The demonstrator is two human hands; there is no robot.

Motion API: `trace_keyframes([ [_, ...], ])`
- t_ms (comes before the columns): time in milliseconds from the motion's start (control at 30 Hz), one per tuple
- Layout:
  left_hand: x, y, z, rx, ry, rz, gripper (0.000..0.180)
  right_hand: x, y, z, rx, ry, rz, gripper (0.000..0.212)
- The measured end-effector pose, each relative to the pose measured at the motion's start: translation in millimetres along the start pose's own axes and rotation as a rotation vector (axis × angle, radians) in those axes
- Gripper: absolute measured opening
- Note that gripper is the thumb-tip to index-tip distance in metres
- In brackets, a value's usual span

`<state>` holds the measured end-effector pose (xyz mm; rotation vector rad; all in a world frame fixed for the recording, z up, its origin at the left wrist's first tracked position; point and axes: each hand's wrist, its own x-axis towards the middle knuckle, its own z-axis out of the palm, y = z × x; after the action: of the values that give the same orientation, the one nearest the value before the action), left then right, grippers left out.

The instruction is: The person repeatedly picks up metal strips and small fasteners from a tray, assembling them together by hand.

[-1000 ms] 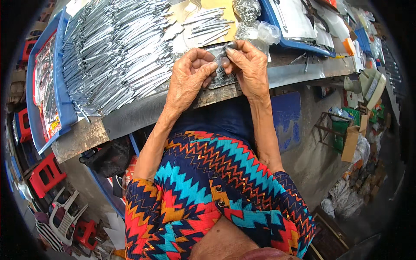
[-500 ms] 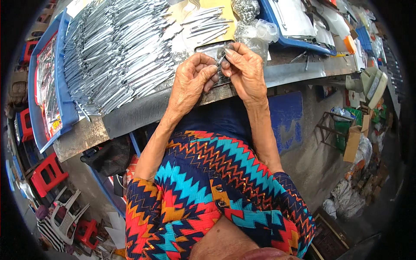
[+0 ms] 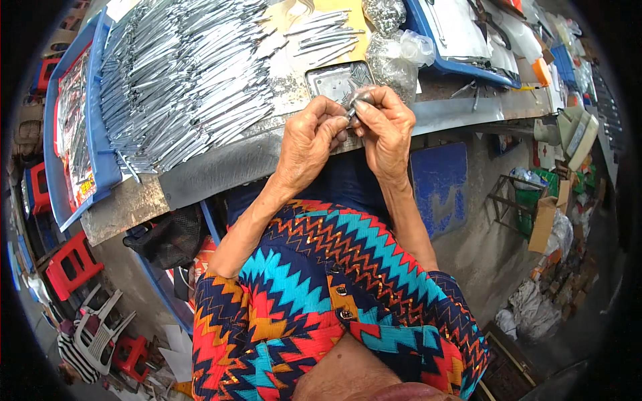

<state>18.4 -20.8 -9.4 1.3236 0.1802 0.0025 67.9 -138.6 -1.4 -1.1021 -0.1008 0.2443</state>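
Note:
My left hand (image 3: 306,144) and my right hand (image 3: 388,127) meet just above the table's near edge. Their thumbs and fingers pinch a small, slim grey metal piece (image 3: 351,113) between them. Fingertips cover most of it, so its exact kind is hidden. Right behind my fingers lies a dark-rimmed shallow tray (image 3: 324,83) with small metal pins (image 3: 362,71) at its right side. To the left spreads a large heap of thin silvery metal rods (image 3: 187,80). A smaller group of similar rods (image 3: 324,37) rests on yellow paper beyond the tray.
A blue tray (image 3: 100,127) of rods stands at the table's left end. Clear plastic bags (image 3: 394,63) and another blue tray (image 3: 461,72) lie to the right. Below the table are a black mesh bag (image 3: 170,240), red stools (image 3: 73,266) and a blue panel (image 3: 438,190).
Both hands have come slightly nearer to me and to the right, still pinching together. More of the shallow tray and its pins now shows behind them.

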Motion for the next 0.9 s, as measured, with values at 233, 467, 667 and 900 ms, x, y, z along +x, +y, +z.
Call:
trace_keyframes([
  [233,1.9,18.3,-20.1,0.563,0.030,0.325,0.003,11.0,-8.9,-4.1,-0.273,-0.203,0.036,0.011],
  [467,23.9,39.3,-83.8,0.877,0.346,0.519,0.007,34.9,0.2,-2.4,-0.976,-0.204,-0.287,0.011],
  [667,43.9,32.7,-128.4,1.283,0.410,0.593,0.011,36.0,10.7,8.4,-1.203,-0.287,-0.458,0.008],
  [900,46.8,23.6,-124.8,1.471,0.415,0.604,0.009,25.1,6.4,3.9,-1.299,-0.385,-0.390,0.011],
])
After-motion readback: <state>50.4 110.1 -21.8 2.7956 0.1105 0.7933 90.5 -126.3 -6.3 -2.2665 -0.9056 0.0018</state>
